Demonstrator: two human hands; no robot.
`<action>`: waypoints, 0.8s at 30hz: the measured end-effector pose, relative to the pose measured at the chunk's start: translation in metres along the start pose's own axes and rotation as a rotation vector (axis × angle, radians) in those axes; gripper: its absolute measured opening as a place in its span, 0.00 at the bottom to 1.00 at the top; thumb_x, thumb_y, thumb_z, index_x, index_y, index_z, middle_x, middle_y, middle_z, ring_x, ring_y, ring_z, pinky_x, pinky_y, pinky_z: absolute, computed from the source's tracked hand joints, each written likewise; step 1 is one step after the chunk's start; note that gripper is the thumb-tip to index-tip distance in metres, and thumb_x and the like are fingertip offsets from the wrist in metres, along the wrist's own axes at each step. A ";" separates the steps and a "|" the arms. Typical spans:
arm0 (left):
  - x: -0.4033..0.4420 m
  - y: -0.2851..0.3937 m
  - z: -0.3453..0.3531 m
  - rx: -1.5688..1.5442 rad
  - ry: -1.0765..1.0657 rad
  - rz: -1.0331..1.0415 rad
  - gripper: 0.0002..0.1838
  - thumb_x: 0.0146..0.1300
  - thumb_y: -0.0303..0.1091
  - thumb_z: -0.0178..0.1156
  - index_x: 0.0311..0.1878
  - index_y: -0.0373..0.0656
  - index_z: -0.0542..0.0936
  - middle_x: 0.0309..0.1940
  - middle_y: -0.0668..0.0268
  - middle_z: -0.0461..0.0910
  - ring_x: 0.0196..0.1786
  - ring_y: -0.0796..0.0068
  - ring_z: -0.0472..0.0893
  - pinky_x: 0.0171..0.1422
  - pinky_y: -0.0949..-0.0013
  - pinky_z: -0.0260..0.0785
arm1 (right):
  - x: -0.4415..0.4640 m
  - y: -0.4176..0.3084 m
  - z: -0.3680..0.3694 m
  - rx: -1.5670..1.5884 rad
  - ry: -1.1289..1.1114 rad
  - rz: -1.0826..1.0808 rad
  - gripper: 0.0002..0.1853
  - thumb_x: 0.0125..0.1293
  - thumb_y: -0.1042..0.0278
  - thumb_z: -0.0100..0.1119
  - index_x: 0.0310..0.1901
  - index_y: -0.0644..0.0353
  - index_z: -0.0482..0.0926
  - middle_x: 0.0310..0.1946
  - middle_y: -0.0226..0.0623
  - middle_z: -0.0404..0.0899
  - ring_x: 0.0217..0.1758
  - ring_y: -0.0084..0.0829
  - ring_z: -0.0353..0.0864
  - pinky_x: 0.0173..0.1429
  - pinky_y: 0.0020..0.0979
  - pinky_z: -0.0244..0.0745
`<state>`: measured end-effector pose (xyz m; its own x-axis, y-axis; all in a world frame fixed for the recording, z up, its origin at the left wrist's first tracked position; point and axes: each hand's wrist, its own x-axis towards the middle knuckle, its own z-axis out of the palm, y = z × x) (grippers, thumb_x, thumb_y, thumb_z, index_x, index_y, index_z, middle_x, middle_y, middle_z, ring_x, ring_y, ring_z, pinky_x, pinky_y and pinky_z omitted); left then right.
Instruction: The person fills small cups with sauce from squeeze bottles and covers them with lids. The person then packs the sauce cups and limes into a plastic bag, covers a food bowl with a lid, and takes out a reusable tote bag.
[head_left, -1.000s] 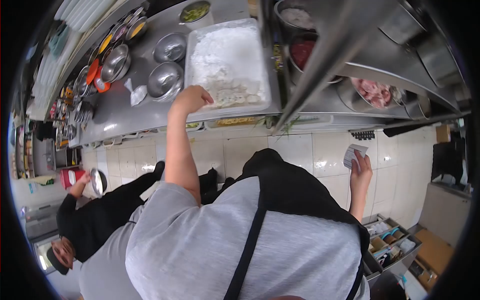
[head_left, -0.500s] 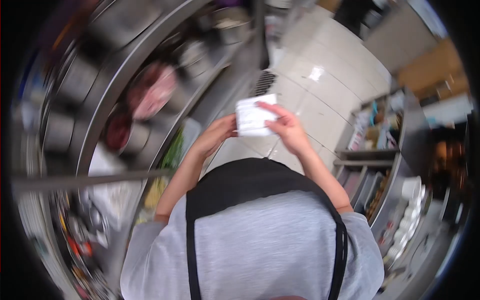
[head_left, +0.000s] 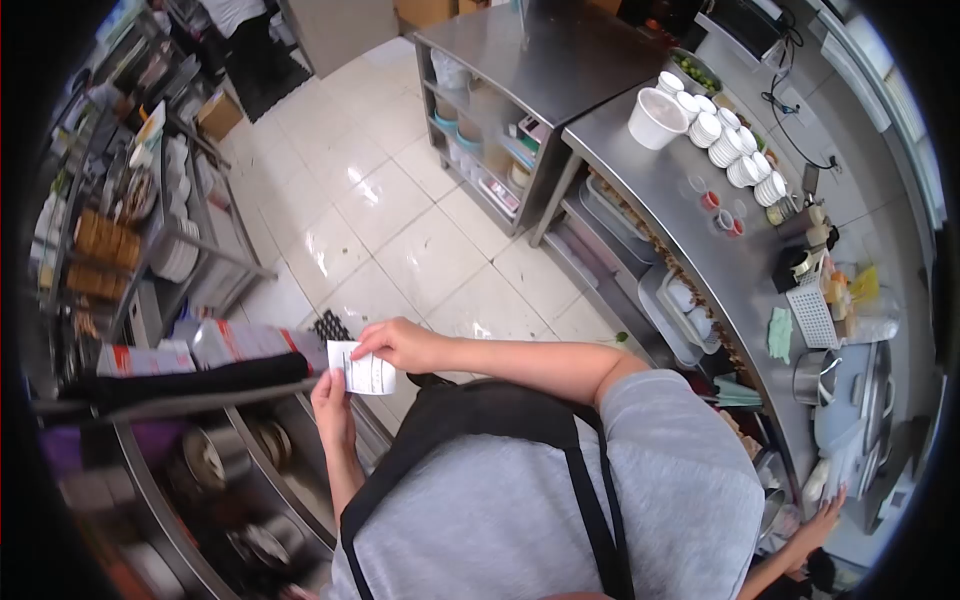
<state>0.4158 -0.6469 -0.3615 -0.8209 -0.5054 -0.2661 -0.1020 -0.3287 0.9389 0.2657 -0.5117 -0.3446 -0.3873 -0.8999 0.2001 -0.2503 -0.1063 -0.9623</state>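
Observation:
A small white paper slip with printed lines is held in front of my black apron. My left hand grips its left edge from below, fingers closed on the paper. Over its top edge, the fingers of my right hand are bent and pinch the slip. The print is too small to read. Both hands are over the tiled floor, close to the end of a steel shelf unit on my left.
A steel counter on my right carries a white tub, stacks of white cups and small red sauce cups. A co-worker's hand reaches in at lower right. Another person stands far back. A steel cabinet is ahead.
My view has swung to the right, bringing the long counter and a co-worker's hand into sight. The slip stays in both my hands, now tilted and lower left in view.

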 end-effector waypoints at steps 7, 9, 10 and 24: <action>0.128 0.047 -0.073 0.214 -0.021 -0.014 0.12 0.65 0.37 0.49 0.41 0.39 0.78 0.37 0.66 0.79 0.39 0.78 0.77 0.43 0.76 0.67 | 0.093 0.139 -0.060 -0.559 0.288 0.137 0.19 0.43 0.85 0.50 0.38 0.57 0.81 0.36 0.43 0.77 0.41 0.43 0.76 0.45 0.34 0.71; 0.169 0.063 -0.096 0.207 -0.016 -0.036 0.14 0.65 0.40 0.49 0.41 0.38 0.77 0.36 0.64 0.80 0.38 0.76 0.79 0.43 0.74 0.68 | 0.082 0.215 -0.101 -0.681 0.411 0.419 0.12 0.44 0.78 0.53 0.33 0.59 0.80 0.35 0.48 0.77 0.39 0.45 0.77 0.41 0.38 0.71; 0.190 0.071 -0.103 0.233 -0.027 -0.031 0.15 0.65 0.40 0.48 0.41 0.37 0.77 0.32 0.64 0.80 0.36 0.77 0.78 0.42 0.76 0.67 | 0.069 0.232 -0.123 -0.668 0.455 0.766 0.08 0.47 0.73 0.53 0.31 0.60 0.80 0.33 0.49 0.78 0.38 0.45 0.77 0.42 0.39 0.71; 0.490 0.113 -0.137 0.520 -0.104 0.040 0.23 0.59 0.27 0.50 0.60 0.44 0.65 0.44 0.61 0.77 0.45 0.71 0.76 0.49 0.71 0.67 | -0.124 0.344 -0.209 -1.358 -0.124 1.601 0.16 0.62 0.63 0.43 0.45 0.59 0.78 0.43 0.43 0.78 0.48 0.37 0.77 0.44 0.38 0.73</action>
<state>0.0793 -1.0408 -0.4160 -0.8787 -0.4186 -0.2293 -0.3128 0.1421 0.9391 0.0421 -0.3486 -0.6619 -0.8381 0.1075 -0.5348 -0.1957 0.8559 0.4788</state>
